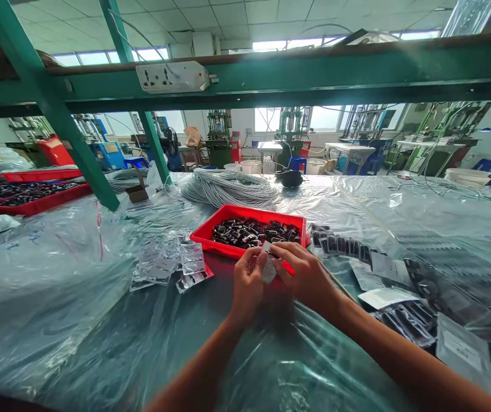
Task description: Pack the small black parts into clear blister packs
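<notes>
Both my hands meet at the front edge of a red tray (211, 247) heaped with small black parts (245, 231). My left hand (248, 280) is closed, thumb and fingers pinching the side of a small clear plastic bag (269, 271). From the other side my right hand (303, 274) grips the same bag near its top, with a small dark piece at its fingertips. Whether that piece is inside the bag cannot be made out. Left of the tray lies a loose pile of clear bags (155, 260), partly overlapping.
Filled bags with black parts (348, 246) lie in a row at right, with more packed bags (406, 320) nearer. A coil of grey cable (230, 187) rests behind the tray. A green frame beam (271, 77) with a power strip (172, 77) crosses above the plastic-covered table (177, 355).
</notes>
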Tool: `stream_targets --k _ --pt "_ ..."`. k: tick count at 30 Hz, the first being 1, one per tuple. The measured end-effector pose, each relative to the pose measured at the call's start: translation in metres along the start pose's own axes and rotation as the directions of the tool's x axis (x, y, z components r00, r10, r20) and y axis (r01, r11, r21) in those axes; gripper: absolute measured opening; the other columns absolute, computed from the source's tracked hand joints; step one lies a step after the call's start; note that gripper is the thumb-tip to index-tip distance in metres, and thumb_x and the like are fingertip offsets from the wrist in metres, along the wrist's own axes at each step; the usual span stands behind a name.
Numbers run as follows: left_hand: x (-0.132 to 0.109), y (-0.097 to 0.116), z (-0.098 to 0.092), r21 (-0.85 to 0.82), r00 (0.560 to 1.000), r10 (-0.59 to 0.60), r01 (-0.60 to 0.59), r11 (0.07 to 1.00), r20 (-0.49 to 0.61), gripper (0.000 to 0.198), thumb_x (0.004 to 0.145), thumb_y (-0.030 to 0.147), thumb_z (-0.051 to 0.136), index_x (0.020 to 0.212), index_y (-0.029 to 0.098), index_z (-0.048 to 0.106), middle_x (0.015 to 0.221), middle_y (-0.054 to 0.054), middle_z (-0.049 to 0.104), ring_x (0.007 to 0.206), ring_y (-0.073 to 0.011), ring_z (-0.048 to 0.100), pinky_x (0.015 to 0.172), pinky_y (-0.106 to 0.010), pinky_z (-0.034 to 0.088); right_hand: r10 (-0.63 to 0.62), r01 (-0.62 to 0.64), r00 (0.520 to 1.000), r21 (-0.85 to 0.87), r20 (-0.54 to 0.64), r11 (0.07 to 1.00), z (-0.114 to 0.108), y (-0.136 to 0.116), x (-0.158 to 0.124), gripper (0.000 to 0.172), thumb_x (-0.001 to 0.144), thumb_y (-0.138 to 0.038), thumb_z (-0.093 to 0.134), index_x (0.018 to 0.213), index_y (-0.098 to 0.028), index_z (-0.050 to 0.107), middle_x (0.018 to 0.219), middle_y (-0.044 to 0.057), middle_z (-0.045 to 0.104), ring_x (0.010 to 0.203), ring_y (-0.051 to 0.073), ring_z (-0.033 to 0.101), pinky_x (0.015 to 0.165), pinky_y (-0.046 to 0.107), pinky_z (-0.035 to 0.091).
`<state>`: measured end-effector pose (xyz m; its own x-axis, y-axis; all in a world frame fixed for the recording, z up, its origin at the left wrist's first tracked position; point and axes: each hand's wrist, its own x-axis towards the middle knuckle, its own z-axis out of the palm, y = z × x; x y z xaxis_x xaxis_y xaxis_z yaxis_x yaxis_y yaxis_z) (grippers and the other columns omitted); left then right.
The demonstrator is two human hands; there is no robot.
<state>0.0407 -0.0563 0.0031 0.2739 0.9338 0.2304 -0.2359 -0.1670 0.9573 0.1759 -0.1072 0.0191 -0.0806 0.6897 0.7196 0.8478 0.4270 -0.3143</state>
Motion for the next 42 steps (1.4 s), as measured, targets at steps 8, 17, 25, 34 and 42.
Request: stream_targets --k 8,17,25,34,42 --pt "0.033 0.002 -0.038 0.117 0.988 0.140 -0.133 0.984 -0.058 0.027 0.083 0.045 0.063 0.082 0.018 0.063 0.074 0.000 0.062 0.069 -0.0132 0.056 0.064 -0.024 0.045 0.200 -0.219 0.975 0.262 0.095 0.940 0.041 -0.009 0.045 0.021 0.088 -0.029 0.067 0.104 -0.019 0.076 0.104 0.011 0.076 0.094 0.026 0.072 0.085 0.036 0.054" --pt "0.045 -0.006 -0.053 0.290 0.985 0.027 -0.076 0.954 0.168 0.032 0.080 0.048 0.063 0.080 0.016 0.066 0.064 0.002 0.056 0.059 -0.0115 0.047 0.055 -0.023 0.038 0.277 -0.389 0.901 0.335 0.335 0.858 0.037 0.024 0.055 0.025 0.079 -0.037 0.071 0.069 -0.015 0.075 0.063 0.004 0.071 0.060 0.016 0.062 0.057 0.025 0.043" --pt "0.056 -0.017 -0.057 0.261 0.996 -0.024 0.047 0.964 -0.091 0.035 0.080 0.050 0.060 0.088 0.016 0.067 0.070 -0.002 0.064 0.060 -0.0140 0.053 0.054 -0.024 0.040 0.429 -0.437 0.899 0.175 0.083 0.882 0.021 0.061 0.060 0.022 0.084 -0.025 0.060 0.096 -0.013 0.074 0.092 0.012 0.074 0.089 0.027 0.069 0.079 0.037 0.056" --pt "0.048 -0.020 -0.048 0.004 0.994 -0.042 0.042 0.999 -0.104 0.051 0.073 0.046 0.075 0.113 0.015 0.067 0.103 -0.010 0.073 0.095 -0.0222 0.068 0.083 -0.032 0.053 -0.158 0.163 0.985 -0.086 0.069 0.983 0.052 0.013 0.034 0.025 0.095 -0.014 0.050 0.113 -0.016 0.068 0.110 0.014 0.066 0.103 0.026 0.062 0.091 0.042 0.059" --pt "0.046 -0.019 -0.045 -0.047 0.983 -0.020 0.011 0.999 -0.183 0.043 0.069 0.042 0.078 0.101 0.015 0.071 0.104 -0.009 0.073 0.095 -0.0207 0.067 0.087 -0.032 0.051 -0.022 0.021 1.000 0.019 0.021 1.000 0.064 0.004 0.032 0.024 0.094 -0.016 0.054 0.112 -0.012 0.069 0.117 0.018 0.067 0.115 0.030 0.060 0.097 0.046 0.055"
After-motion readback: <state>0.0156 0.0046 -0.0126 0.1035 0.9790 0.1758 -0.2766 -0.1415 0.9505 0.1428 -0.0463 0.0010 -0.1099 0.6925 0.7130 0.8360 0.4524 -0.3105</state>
